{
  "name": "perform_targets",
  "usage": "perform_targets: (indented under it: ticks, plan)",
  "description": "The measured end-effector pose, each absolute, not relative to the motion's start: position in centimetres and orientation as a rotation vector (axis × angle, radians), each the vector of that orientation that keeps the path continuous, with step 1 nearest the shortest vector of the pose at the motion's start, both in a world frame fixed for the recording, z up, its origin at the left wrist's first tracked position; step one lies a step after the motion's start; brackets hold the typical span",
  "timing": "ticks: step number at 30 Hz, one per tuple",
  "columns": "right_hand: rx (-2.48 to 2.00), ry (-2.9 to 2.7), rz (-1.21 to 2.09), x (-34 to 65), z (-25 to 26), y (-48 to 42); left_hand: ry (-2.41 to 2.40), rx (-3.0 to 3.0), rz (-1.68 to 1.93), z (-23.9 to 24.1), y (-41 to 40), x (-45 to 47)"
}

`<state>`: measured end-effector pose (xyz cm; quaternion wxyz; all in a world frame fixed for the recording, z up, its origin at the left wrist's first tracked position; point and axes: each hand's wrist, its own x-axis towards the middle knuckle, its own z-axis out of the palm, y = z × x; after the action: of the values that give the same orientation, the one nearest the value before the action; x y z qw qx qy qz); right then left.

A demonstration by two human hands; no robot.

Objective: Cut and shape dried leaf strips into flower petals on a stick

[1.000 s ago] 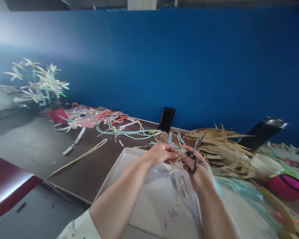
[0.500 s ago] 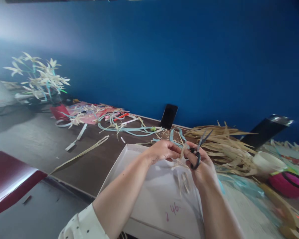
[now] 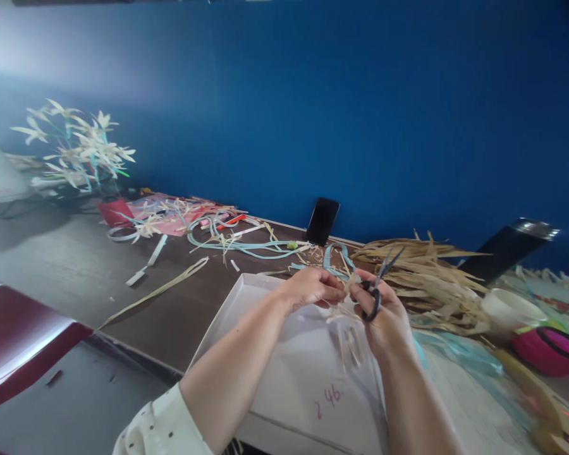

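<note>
My left hand (image 3: pixel 310 291) and my right hand (image 3: pixel 384 316) meet above a shallow white tray (image 3: pixel 227 319). Both pinch a small piece of dried straw-coloured leaf (image 3: pixel 347 292) between their fingertips. My right hand also carries black-handled scissors (image 3: pixel 378 284) hooked on its fingers, blades pointing up and away, slightly parted. Thin leaf strips hang down from the piece over the tray. Pink numbers are written on the tray's near part.
A heap of dried leaves (image 3: pixel 422 278) lies behind my right hand. A black phone (image 3: pixel 321 221) leans on the blue wall. Pale blue strips (image 3: pixel 237 243), a vase of leaf flowers (image 3: pixel 78 151), a white cup (image 3: pixel 509 309) and a pink bowl (image 3: pixel 550 351) stand around.
The view shifted slightly. Both hands stay together on the leaf piece, with only small finger movements.
</note>
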<state>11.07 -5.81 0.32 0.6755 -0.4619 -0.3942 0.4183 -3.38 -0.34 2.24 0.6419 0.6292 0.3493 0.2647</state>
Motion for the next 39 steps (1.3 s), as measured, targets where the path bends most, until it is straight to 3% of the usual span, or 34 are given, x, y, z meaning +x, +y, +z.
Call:
perform_targets:
  ticks: [30, 39]
  plan:
    - [-1.149, -0.987, 0.955, 10.9, 0.5, -6.1, 0.815, 1.334, 0.83, 2.6, 0.1, -3.5]
    - [-1.301, -1.405, 1.135, 10.3, 1.0, -7.0, 0.816, 1.144, 1.076, 3.3, 1.0, -4.6]
